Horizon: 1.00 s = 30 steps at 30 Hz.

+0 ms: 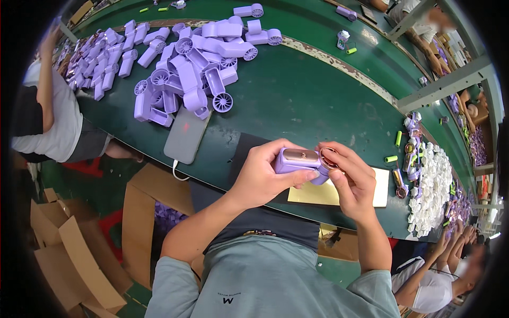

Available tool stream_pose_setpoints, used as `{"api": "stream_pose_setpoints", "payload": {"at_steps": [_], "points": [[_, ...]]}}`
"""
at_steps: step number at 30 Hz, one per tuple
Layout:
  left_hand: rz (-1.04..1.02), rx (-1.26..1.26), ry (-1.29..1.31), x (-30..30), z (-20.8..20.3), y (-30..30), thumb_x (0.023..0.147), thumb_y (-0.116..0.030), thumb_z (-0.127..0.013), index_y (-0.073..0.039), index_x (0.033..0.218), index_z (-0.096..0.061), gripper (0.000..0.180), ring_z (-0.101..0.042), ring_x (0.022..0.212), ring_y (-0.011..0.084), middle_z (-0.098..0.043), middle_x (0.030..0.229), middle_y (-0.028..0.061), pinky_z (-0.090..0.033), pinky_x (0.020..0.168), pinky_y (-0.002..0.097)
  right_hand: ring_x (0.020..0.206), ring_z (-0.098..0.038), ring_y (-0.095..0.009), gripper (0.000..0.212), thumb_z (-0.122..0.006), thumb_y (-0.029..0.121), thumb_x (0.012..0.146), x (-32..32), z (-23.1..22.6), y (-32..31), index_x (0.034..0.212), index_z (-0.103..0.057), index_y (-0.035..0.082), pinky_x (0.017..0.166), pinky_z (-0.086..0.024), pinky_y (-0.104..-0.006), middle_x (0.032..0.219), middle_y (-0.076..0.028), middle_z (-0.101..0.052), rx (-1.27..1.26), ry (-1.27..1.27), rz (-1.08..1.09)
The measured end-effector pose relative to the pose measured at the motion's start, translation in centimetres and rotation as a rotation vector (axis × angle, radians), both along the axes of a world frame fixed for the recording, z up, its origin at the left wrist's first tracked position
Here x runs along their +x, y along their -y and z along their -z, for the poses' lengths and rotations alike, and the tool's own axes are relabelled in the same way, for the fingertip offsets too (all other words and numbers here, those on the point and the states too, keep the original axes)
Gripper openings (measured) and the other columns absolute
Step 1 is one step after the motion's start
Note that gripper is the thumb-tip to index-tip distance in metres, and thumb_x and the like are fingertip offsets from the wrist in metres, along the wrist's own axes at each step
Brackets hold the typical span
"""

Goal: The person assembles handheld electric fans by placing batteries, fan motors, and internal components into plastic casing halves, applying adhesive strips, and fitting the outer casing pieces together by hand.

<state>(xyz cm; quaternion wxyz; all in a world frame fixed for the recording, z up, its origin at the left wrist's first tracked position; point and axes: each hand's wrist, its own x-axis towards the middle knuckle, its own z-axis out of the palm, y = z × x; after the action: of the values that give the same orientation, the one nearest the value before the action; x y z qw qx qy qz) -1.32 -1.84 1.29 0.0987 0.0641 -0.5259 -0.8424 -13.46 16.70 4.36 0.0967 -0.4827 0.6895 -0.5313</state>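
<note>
Over the near edge of the green table, my left hand (pixel 259 177) is closed around a purple handheld fan housing (pixel 283 165) with a rose-gold plate on its upper face. At the housing's right end, my right hand (pixel 356 185) pinches a round rose-gold ring (pixel 327 158) between thumb and fingers. The ring lies against the round head of the housing; whether it is seated there I cannot tell. Beneath my hands is a shiny yellow sheet (pixel 313 197) on a dark mat (pixel 245 148).
Purple fan housings (pixel 193 74) are heaped at the far left. A grey phone-like slab (pixel 185 135) with a white cable lies nearer. White parts (pixel 430 191), fan assemblies (pixel 413 143) and green cylindrical cells (pixel 398 139) are to the right. Cardboard boxes (pixel 79 254) stand lower left. Other people sit at both sides.
</note>
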Motion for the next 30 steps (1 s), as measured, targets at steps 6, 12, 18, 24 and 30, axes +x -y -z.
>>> {"api": "stream_pose_setpoints", "payload": {"at_steps": [6,12,18,24,30], "points": [[-0.011,-0.125,0.014,0.3,-0.1,0.4,0.09,-0.012,-0.084,0.004,0.117,-0.067,0.036,-0.07,0.088,0.0102,-0.073,0.104,0.0096,-0.059,0.075,0.0274,0.111,-0.071,-0.033,0.033,-0.071,0.002,0.095,-0.2,-0.5,0.1,0.128,-0.071,-0.002,0.095,-0.059,-0.0389,0.131,-0.023,-0.067,0.066,-0.15,-0.029],[-0.039,-0.26,-0.031,0.6,0.2,0.6,0.092,-0.005,-0.08,0.005,0.123,-0.067,0.035,-0.069,0.105,0.015,-0.069,0.118,0.0104,-0.058,0.088,0.0299,0.117,-0.068,-0.035,0.039,-0.07,-0.001,0.093,-1.0,-0.1,0.1,0.132,-0.068,0.001,0.098,-0.057,-0.0397,0.134,-0.025,-0.064,0.063,-0.248,-0.107],[-0.289,-0.778,-0.282,-0.4,-1.6,-0.3,0.086,-0.008,-0.084,0.0,0.119,-0.07,0.037,-0.072,0.095,0.0235,-0.068,0.113,0.0125,-0.058,0.081,0.0336,0.117,-0.063,-0.026,0.043,-0.056,0.019,0.101,-0.9,0.3,1.6,0.138,-0.057,-0.004,0.094,-0.052,-0.0332,0.134,-0.019,-0.063,-0.083,0.189,-0.08],[-0.253,-0.815,-0.272,0.0,-2.4,-0.4,0.087,-0.017,-0.084,0.0,0.128,-0.063,0.049,-0.07,0.097,0.0255,-0.065,0.116,0.0132,-0.058,0.081,0.0333,0.065,-0.052,-0.004,0.028,-0.049,0.02,0.107,-0.6,-0.2,2.7,0.112,-0.07,0.002,0.056,-0.04,-0.0218,0.083,0.001,-0.062,0.077,0.47,0.129],[-0.114,-0.541,-0.127,-0.6,0.2,-1.4,0.093,-0.022,-0.079,0.001,0.13,-0.058,0.047,-0.067,0.084,0.0169,-0.065,0.111,0.0137,-0.053,0.065,0.0308,0.064,-0.053,-0.008,0.024,-0.05,0.013,0.102,-0.7,1.4,2.9,0.104,-0.068,-0.002,0.055,-0.041,-0.0236,0.088,-0.007,-0.064,-0.12,0.048,0.188]]}}
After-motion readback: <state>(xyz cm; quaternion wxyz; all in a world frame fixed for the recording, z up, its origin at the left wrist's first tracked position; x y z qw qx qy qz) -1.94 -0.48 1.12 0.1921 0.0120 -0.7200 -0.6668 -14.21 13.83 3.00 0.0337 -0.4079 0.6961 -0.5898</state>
